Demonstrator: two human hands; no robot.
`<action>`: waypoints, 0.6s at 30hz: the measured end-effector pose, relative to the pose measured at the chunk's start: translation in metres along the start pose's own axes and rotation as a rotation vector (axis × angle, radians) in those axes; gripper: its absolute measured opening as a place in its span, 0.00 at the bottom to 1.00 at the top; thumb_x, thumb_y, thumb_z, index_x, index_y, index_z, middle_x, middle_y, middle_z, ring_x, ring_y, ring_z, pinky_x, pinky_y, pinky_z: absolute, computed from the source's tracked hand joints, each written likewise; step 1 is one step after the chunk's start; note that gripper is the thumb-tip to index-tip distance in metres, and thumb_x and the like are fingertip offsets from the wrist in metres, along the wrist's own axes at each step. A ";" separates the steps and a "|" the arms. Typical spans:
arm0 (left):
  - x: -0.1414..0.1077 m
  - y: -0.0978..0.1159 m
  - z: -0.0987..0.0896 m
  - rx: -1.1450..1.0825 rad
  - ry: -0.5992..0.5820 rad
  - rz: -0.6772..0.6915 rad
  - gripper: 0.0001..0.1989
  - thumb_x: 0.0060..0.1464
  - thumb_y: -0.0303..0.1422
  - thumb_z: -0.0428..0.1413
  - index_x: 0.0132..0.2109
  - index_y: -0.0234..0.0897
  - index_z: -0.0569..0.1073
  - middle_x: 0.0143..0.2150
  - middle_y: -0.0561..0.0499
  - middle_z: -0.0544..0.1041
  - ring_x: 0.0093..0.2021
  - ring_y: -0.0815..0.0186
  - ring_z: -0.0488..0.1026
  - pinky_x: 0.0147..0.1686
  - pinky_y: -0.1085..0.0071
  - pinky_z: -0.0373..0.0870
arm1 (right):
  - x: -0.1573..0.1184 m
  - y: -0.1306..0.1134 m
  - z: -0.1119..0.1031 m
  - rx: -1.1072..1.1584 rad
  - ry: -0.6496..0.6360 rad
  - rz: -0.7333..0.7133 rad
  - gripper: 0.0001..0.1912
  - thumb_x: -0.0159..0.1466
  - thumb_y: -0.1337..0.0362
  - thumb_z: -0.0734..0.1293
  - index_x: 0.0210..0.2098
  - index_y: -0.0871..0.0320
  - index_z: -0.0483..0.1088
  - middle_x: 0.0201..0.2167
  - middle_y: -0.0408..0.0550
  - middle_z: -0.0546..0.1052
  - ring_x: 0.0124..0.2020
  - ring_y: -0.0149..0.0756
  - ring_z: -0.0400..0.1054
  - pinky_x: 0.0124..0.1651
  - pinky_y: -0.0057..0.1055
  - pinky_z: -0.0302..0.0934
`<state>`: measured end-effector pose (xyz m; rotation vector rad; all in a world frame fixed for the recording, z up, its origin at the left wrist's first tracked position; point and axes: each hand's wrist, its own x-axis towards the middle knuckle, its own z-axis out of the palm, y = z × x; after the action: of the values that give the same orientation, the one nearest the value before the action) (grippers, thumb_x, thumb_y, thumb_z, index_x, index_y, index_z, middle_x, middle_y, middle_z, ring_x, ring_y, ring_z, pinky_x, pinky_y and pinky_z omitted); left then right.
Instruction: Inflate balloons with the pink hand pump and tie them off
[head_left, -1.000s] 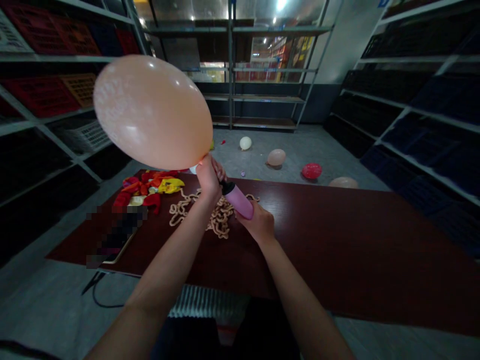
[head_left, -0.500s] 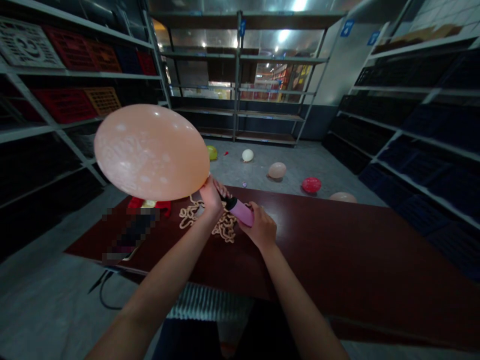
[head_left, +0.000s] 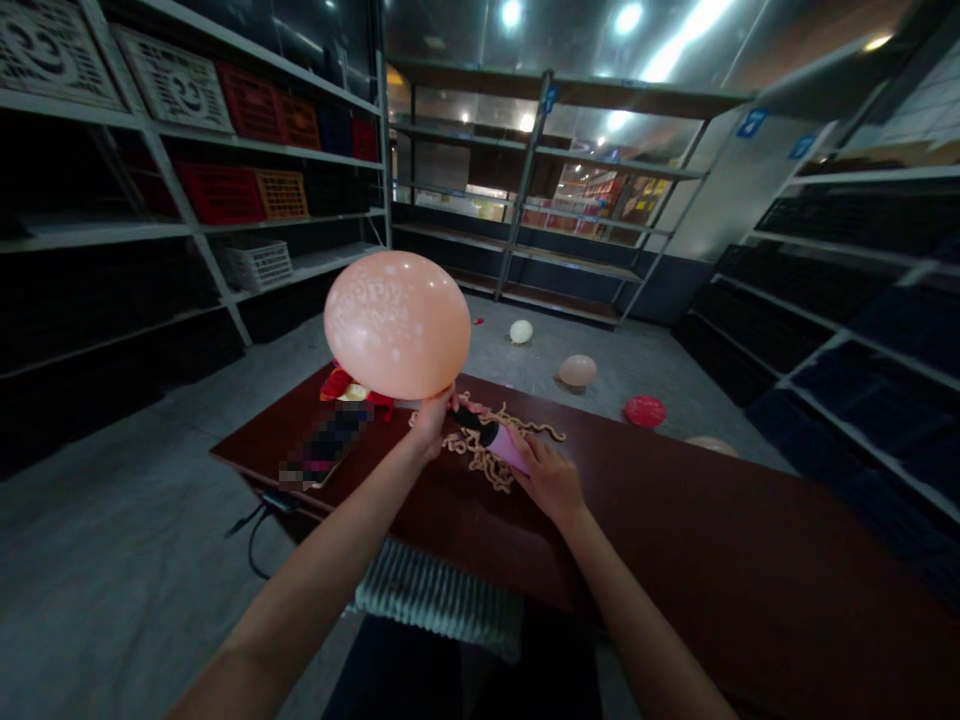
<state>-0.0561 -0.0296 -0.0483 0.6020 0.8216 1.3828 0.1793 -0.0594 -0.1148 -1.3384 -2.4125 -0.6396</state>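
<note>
A large peach balloon [head_left: 397, 325] with pale printed lettering rises over the table's far left part. At its neck, my left hand [head_left: 432, 426] is closed, pinching the balloon where it meets the dark tip of the pump. The pink balloon pump [head_left: 511, 450], with a black front end, slants down to the right. Around its body my right hand [head_left: 553, 480] is wrapped. Below the pump lies a tangle of thin tan uninflated balloons [head_left: 489, 466], some hidden by the hands. The balloon's neck is mostly covered by my left fingers.
On the brown table [head_left: 675, 540] lie a blurred-out flat dark object [head_left: 330, 445] and crumpled red items [head_left: 337, 385]. White [head_left: 520, 332], pinkish [head_left: 577, 371] and red [head_left: 645, 410] balloons rest on the floor beyond. Shelving with crates [head_left: 225, 190] lines the left.
My view has swung left and up. The peach balloon looks smaller and rounder and sits more upright above my left hand. Both hands keep their grips, with the pump lower over the table.
</note>
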 end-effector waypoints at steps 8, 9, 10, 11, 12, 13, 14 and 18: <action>-0.002 0.010 -0.032 0.203 -0.093 -0.110 0.21 0.53 0.46 0.62 0.22 0.36 0.68 0.33 0.40 0.80 0.38 0.57 0.78 0.31 0.70 0.71 | -0.008 -0.006 -0.016 -0.054 -0.052 -0.005 0.30 0.69 0.58 0.62 0.70 0.47 0.57 0.49 0.51 0.78 0.41 0.42 0.71 0.39 0.35 0.62; -0.001 0.011 -0.034 0.199 -0.072 -0.077 0.22 0.54 0.46 0.61 0.23 0.35 0.69 0.33 0.40 0.80 0.37 0.57 0.79 0.31 0.70 0.72 | -0.011 -0.005 -0.018 -0.064 -0.065 0.008 0.29 0.70 0.59 0.61 0.70 0.47 0.58 0.49 0.51 0.78 0.40 0.42 0.71 0.39 0.35 0.62; 0.001 0.013 -0.037 0.192 -0.040 -0.036 0.22 0.54 0.46 0.61 0.22 0.35 0.69 0.31 0.40 0.79 0.35 0.58 0.79 0.32 0.70 0.73 | -0.015 -0.003 -0.020 -0.074 -0.075 0.023 0.29 0.70 0.59 0.61 0.69 0.47 0.58 0.49 0.51 0.78 0.40 0.42 0.71 0.38 0.35 0.61; 0.002 0.015 -0.040 0.190 -0.005 0.009 0.22 0.55 0.46 0.60 0.22 0.35 0.69 0.30 0.40 0.79 0.33 0.59 0.78 0.31 0.70 0.73 | -0.020 0.000 -0.021 -0.083 -0.083 0.040 0.28 0.70 0.59 0.60 0.69 0.47 0.58 0.49 0.51 0.78 0.40 0.42 0.71 0.38 0.35 0.61; 0.004 0.018 -0.043 0.201 0.024 0.059 0.22 0.56 0.45 0.59 0.22 0.35 0.68 0.28 0.41 0.78 0.31 0.60 0.78 0.30 0.70 0.73 | -0.024 0.004 -0.022 -0.090 -0.090 0.053 0.28 0.70 0.59 0.60 0.69 0.47 0.58 0.49 0.51 0.78 0.40 0.42 0.71 0.38 0.35 0.60; 0.005 0.020 -0.046 0.223 0.041 0.108 0.22 0.58 0.44 0.58 0.21 0.35 0.67 0.26 0.42 0.77 0.28 0.62 0.77 0.29 0.71 0.72 | -0.029 0.008 -0.023 -0.096 -0.096 0.058 0.28 0.71 0.59 0.60 0.70 0.47 0.58 0.49 0.51 0.78 0.39 0.42 0.71 0.38 0.35 0.60; 0.007 0.023 -0.049 0.249 0.049 0.153 0.23 0.59 0.43 0.56 0.20 0.36 0.66 0.23 0.43 0.75 0.25 0.64 0.75 0.26 0.73 0.71 | -0.033 0.012 -0.024 -0.100 -0.102 0.056 0.28 0.71 0.59 0.59 0.70 0.47 0.57 0.49 0.51 0.78 0.39 0.42 0.71 0.38 0.35 0.60; 0.016 0.024 -0.050 0.284 0.048 0.251 0.23 0.60 0.37 0.56 0.18 0.37 0.62 0.13 0.53 0.61 0.13 0.72 0.59 0.15 0.79 0.55 | -0.039 0.016 -0.029 -0.094 -0.144 -0.024 0.29 0.72 0.54 0.59 0.71 0.44 0.55 0.49 0.50 0.78 0.39 0.42 0.70 0.39 0.36 0.59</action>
<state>-0.1111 -0.0159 -0.0616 0.9186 1.0170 1.5231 0.2151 -0.0949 -0.1051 -1.4404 -2.5440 -0.6930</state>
